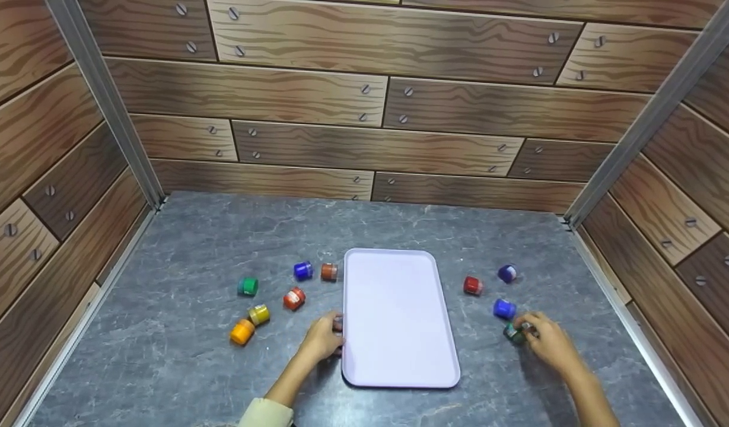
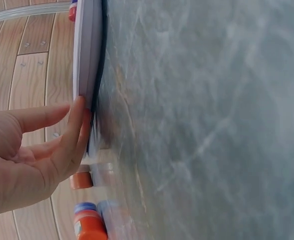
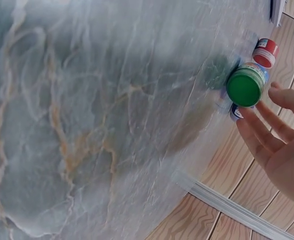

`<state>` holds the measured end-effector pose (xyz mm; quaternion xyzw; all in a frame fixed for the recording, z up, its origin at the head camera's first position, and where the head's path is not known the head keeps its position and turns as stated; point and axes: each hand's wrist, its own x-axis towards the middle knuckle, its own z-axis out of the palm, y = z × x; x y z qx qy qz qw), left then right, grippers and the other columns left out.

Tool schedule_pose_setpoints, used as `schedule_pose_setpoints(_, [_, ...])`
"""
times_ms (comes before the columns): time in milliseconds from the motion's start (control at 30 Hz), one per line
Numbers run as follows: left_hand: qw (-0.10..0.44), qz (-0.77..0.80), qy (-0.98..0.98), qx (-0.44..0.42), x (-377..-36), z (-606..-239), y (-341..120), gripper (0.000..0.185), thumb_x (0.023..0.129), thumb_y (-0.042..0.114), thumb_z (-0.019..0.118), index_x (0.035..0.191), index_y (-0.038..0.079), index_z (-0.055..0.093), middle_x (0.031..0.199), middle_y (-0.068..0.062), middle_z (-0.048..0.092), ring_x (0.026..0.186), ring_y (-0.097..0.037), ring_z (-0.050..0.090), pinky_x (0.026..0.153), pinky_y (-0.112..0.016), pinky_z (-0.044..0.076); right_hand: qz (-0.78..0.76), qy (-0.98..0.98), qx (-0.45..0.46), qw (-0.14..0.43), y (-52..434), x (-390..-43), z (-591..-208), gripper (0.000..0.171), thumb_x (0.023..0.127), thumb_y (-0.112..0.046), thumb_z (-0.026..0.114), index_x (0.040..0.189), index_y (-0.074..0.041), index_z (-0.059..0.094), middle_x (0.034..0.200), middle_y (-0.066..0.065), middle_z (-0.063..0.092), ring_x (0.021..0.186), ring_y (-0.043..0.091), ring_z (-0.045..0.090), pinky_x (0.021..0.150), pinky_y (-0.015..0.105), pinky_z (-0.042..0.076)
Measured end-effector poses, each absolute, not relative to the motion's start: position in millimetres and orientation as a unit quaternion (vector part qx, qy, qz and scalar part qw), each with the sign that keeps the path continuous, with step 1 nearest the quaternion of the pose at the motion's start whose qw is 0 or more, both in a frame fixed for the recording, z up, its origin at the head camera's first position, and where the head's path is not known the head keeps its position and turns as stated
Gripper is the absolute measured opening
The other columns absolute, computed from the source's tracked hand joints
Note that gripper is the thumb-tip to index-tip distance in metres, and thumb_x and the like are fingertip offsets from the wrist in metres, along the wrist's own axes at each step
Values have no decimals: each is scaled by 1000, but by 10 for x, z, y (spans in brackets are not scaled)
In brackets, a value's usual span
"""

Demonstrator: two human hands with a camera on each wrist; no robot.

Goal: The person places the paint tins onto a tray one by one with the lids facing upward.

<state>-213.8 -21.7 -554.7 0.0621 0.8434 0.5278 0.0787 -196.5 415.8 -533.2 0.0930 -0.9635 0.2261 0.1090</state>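
touching tray (image 1: pixel 400 367) edge, left hand (image 1: pixel 322 339) fingers straight; right hand (image 1: pixel 548 341) fingers loose beside green-lidded jar (image 3: pixel 245 86)

Surface (image 1: pixel 222 237): grey marble pattern, pale and rusty veins. Tray (image 1: pixel 397 320): plain pale lilac. Walls (image 1: pixel 364 89): brown printed wood-grain planks with screw heads. Small jars: green (image 1: pixel 247 286), blue (image 1: pixel 303 271), brown (image 1: pixel 329 271), orange-red (image 1: pixel 293 298), yellow (image 1: pixel 258 314), orange (image 1: pixel 242 331), red (image 1: pixel 472 286). Jar with green lid (image 3: pixel 245 86) by right hand (image 1: pixel 548 341).
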Motion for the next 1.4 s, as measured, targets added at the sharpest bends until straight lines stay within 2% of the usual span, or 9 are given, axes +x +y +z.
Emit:
schedule_pose_setpoints(133, [70, 516, 850, 78, -2132, -5566, -223, 49, 67, -19, 58, 114, -11, 51, 87, -13, 56, 66, -22, 55, 46, -27, 51, 226, -959, 120, 122, 4154, -1964, -5352, 28, 72, 16, 58, 77, -10, 66, 92, 10, 60, 84, 35, 59, 70, 51, 47])
schedule_pose_setpoints(300, [67, 511, 853, 82, -2136, -5575, -225, 50, 65, -20, 58, 114, -11, 51, 86, -12, 56, 65, -23, 55, 45, -26, 50, 226, -957, 137, 119, 4135, -1957, -5371, 34, 70, 21, 57, 82, -9, 69, 92, 9, 59, 86, 37, 58, 72, 52, 47])
schedule_pose_setpoints(567, [61, 510, 854, 79, -2135, -5575, -220, 51, 66, -20, 59, 115, -11, 50, 88, -13, 59, 54, -18, 56, 42, -25, 49, 174, -974, 129, 65, 4102, -1968, -5337, 47, 64, 20, 54, 96, -10, 68, 95, 8, 53, 75, 26, 54, 59, 43, 48])
schedule_pose_setpoints(700, [69, 522, 847, 76, -2130, -5579, -218, 51, 66, -21, 57, 116, -11, 50, 88, -14, 59, 57, -19, 56, 44, -27, 49, 133, -981, 129, 54, 4103, -1968, -5322, 41, 67, 10, 67, 103, -10, 67, 93, 7, 51, 76, 27, 54, 60, 46, 48])
schedule_pose_setpoints(833, [76, 532, 840, 74, -2127, -5581, -217, 52, 66, -22, 56, 116, -10, 49, 87, -14, 59, 60, -20, 56, 45, -27, 50, 111, -983, 128, 65, 4097, -1978, -5336, 38, 66, -5, 78, 102, -6, 66, 94, 10, 51, 83, 31, 54, 65, 50, 48])
schedule_pose_setpoints(967, [79, 532, 840, 72, -2133, -5583, -217, 51, 66, -21, 57, 116, -10, 50, 86, -13, 59, 59, -20, 56, 44, -28, 50, 109, -984, 120, 68, 4075, -1993, -5359, 37, 65, -9, 79, 98, 0, 63, 97, 15, 54, 90, 37, 54, 71, 54, 47])
schedule_pose_setpoints(1167, [95, 544, 831, 62, -2143, -5582, -227, 55, 66, -20, 57, 119, -9, 48, 88, -13, 58, 55, -21, 58, 45, -31, 52, 127, -984, 113, 51, 4044, -2005, -5381, 40, 68, -9, 77, 99, 9, 58, 94, 23, 57, 88, 41, 55, 76, 55, 45])
schedule_pose_setpoints(1400, [100, 564, 817, 63, -2158, -5579, -219, 55, 65, -21, 56, 118, -12, 47, 89, -16, 58, 62, -24, 59, 47, -32, 53, 128, -981, 126, 76, 4052, -2016, -5407, 35, 66, -4, 78, 93, 6, 59, 88, 20, 57, 83, 40, 56, 74, 54, 46])
